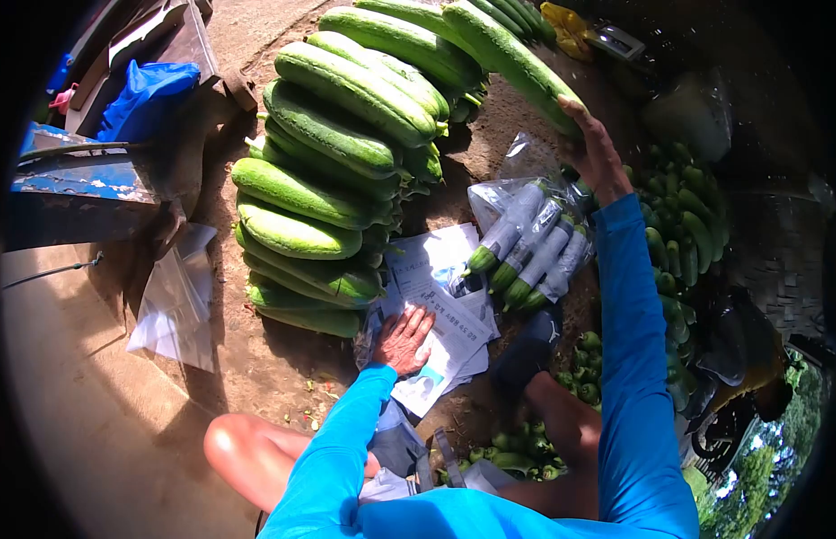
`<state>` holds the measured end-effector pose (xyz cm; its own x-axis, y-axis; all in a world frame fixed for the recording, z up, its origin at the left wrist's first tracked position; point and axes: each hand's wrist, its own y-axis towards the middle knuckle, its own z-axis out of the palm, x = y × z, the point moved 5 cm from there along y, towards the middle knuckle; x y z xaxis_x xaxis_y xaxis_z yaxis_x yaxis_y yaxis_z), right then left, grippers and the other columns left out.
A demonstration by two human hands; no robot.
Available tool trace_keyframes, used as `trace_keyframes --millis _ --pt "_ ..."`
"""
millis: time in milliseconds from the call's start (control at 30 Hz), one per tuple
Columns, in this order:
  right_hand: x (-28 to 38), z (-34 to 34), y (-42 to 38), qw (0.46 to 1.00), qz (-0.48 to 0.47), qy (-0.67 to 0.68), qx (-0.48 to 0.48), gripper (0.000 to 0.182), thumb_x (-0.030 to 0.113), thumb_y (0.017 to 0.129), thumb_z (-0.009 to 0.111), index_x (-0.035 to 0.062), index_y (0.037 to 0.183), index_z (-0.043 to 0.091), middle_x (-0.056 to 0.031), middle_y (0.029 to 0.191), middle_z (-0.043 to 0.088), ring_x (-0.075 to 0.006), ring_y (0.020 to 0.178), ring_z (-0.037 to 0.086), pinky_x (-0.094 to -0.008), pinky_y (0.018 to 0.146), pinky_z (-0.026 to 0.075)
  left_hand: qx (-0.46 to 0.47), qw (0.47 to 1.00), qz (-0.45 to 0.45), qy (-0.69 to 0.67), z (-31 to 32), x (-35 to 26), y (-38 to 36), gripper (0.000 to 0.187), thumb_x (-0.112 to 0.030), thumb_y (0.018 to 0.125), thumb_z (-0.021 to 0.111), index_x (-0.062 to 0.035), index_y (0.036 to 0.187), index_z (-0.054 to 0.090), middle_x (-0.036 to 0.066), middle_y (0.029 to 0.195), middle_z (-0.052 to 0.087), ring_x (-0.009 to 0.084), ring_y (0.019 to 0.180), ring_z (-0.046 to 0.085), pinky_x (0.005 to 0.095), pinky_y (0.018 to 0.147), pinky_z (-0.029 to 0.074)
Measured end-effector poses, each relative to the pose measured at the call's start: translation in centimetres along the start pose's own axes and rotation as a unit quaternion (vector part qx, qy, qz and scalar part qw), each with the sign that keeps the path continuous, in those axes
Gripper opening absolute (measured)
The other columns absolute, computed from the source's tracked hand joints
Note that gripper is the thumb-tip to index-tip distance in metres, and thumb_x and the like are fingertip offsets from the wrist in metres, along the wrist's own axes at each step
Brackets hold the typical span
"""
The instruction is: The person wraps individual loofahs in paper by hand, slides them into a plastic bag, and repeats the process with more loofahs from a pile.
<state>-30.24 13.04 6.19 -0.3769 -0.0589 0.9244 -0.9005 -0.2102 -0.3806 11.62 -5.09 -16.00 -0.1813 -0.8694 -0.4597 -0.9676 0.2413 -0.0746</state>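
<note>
My right hand [599, 154], at the end of an outstretched arm, grips one end of a long green gourd [512, 63]. The gourd slants up and left from my fingers, its far end over the big pile of gourds [315, 184]. My left hand [404, 341] lies flat, fingers spread, on a loose stack of printed paper sheets [454, 328]. Between my hands is a clear plastic bag [492, 199] holding several paper-wrapped gourds [539, 247], their green ends showing.
A heap of smaller green vegetables [683, 211] lies at the right, with round green ones [587, 368] near my leg. Clear plastic bags [177, 301] lie left of the pile. A blue bag [147, 97] rests by worn boards; a yellow item [569, 31] is at the back.
</note>
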Motion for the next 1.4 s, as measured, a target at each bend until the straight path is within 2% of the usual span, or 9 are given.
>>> trace_keyframes --millis 300,567,667,800,967,1000,1033,1233,1400 --pt "-15.3 3.4 -27.5 0.960 0.118 0.235 -0.098 0.053 0.047 0.076 0.079 0.0097 0.110 0.062 0.0009 0.075 0.055 -0.0101 0.057 0.050 -0.0251 0.048 0.039 0.018 1.000 -0.005 0.000 0.5 -0.2 -0.1 0.059 -0.047 0.096 0.050 -0.0201 0.148 0.043 0.005 0.159 0.035 0.0270 0.146 0.031 0.0498 0.119 0.020" --pt "-23.1 9.9 -36.6 0.966 0.134 0.207 -0.075 0.039 0.037 0.084 0.075 0.0109 0.110 0.063 0.0063 0.073 0.052 -0.0045 0.053 0.046 -0.0220 0.046 0.036 -0.026 0.963 -0.121 -0.241 -6.2 -1.2 1.2 0.054 -0.054 0.104 0.036 -0.0108 0.128 0.060 0.009 0.121 0.062 0.0295 0.118 0.055 0.0414 0.101 0.039" --pt "-25.4 12.6 -37.5 0.978 0.121 0.163 -0.053 0.053 0.044 0.085 0.074 0.0091 0.123 0.061 0.0051 0.083 0.056 -0.0037 0.060 0.048 -0.0208 0.049 0.036 -0.074 0.559 -0.298 -0.770 -7.2 -4.2 -0.2 0.060 -0.053 0.101 0.046 -0.0076 0.139 0.049 0.005 0.128 0.060 0.0240 0.122 0.053 0.0433 0.102 0.044" --pt "-27.5 14.6 -38.4 0.984 0.107 0.144 -0.004 0.060 0.055 0.089 0.065 0.0063 0.123 0.060 0.0023 0.084 0.056 -0.0062 0.062 0.051 -0.0234 0.052 0.040 -0.065 0.419 -0.237 -0.874 -7.4 -4.7 -0.2 0.046 -0.044 0.089 0.058 -0.0031 0.111 0.062 0.015 0.096 0.068 0.0338 0.087 0.068 0.0481 0.085 0.055" --pt "-32.2 13.1 -39.2 0.974 0.113 0.170 -0.101 0.057 0.055 0.096 0.057 0.0044 0.121 0.060 -0.0097 0.096 0.059 -0.0180 0.090 0.056 -0.0287 0.072 0.051 -0.029 0.451 -0.252 -0.856 -6.8 -3.0 -0.8 0.044 -0.044 0.090 0.057 -0.0043 0.109 0.062 0.016 0.090 0.068 0.0329 0.080 0.068 0.0451 0.072 0.058" --pt "-34.4 12.3 -38.7 0.952 -0.148 -0.237 -0.126 0.054 0.044 0.093 0.063 -0.0003 0.124 0.058 -0.0196 0.116 0.058 -0.0311 0.108 0.054 -0.0391 0.093 0.049 -0.021 0.458 -0.267 -0.847 -6.8 -2.7 -0.7 0.044 -0.044 0.091 0.057 -0.0045 0.110 0.061 0.017 0.090 0.067 0.0330 0.079 0.068 0.0447 0.070 0.058" --pt "-34.6 11.9 -39.0 0.970 0.030 -0.181 -0.160 0.063 0.036 0.087 0.069 -0.0051 0.131 0.052 -0.0257 0.134 0.048 -0.0395 0.117 0.051 -0.0457 0.103 0.042 -0.016 0.465 -0.269 -0.843 -7.4 -2.8 -0.7 0.044 -0.044 0.091 0.057 -0.0045 0.110 0.061 0.017 0.090 0.067 0.0330 0.079 0.068 0.0447 0.070 0.058" --pt "-36.3 12.9 -35.3 0.868 -0.043 -0.476 -0.136 0.075 0.040 0.076 0.074 -0.0048 0.131 0.051 -0.0252 0.146 0.035 -0.0419 0.134 0.036 -0.0471 0.108 0.039 -0.109 0.572 -0.216 -0.784 -13.6 -2.5 -1.0 0.048 -0.042 0.091 0.056 -0.0051 0.121 0.055 0.016 0.096 0.066 0.0340 0.084 0.067 0.0478 0.071 0.057" --pt "-35.2 9.4 -31.5 0.767 -0.149 -0.618 0.083 0.078 0.040 0.074 0.074 0.0053 0.137 0.046 -0.0145 0.155 0.028 -0.0360 0.141 0.031 -0.0448 0.111 0.036 -0.121 0.633 -0.245 -0.724 -17.4 1.1 -3.3 0.044 -0.038 0.094 0.052 -0.0065 0.124 0.056 0.015 0.102 0.067 0.0314 0.087 0.068 0.0430 0.076 0.057"
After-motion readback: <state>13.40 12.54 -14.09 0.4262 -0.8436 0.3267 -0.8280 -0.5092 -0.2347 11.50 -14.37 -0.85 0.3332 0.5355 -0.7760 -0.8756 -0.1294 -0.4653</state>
